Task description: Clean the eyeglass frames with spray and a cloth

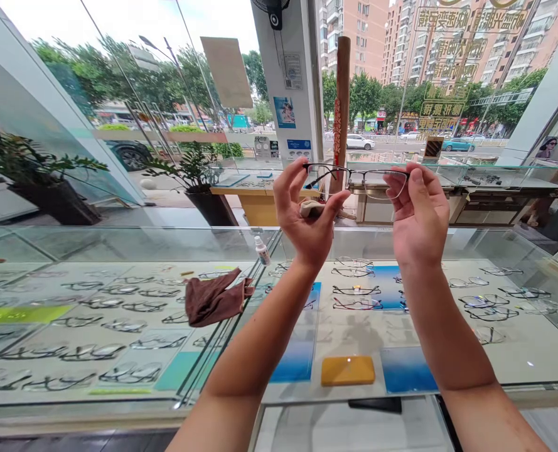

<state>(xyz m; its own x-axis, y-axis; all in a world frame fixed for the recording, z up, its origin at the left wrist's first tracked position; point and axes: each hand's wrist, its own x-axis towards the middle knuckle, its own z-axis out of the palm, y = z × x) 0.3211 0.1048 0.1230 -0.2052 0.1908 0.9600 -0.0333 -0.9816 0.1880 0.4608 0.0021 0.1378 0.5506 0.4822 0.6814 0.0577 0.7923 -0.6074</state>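
Note:
A pair of half-rim eyeglasses [370, 171] with a dark upper frame is held up level in front of me, above the glass counter. My left hand [309, 229] is closed on its left end, the fingertips at the frame's corner. A small beige item [309, 209], perhaps a folded cloth, is tucked in that same palm; its kind is unclear. At the other end, my right hand [420, 220] pinches the frame's right corner between thumb and fingers. One dark temple shows behind the left lens.
Below, the glass display counter [349, 242] holds rows of eyeglasses. On its top lie a brown cloth [215, 298], a small spray bottle [262, 250] and a yellow case [347, 371]. Potted plants [198, 169], a wooden post [343, 81] and large windows stand beyond.

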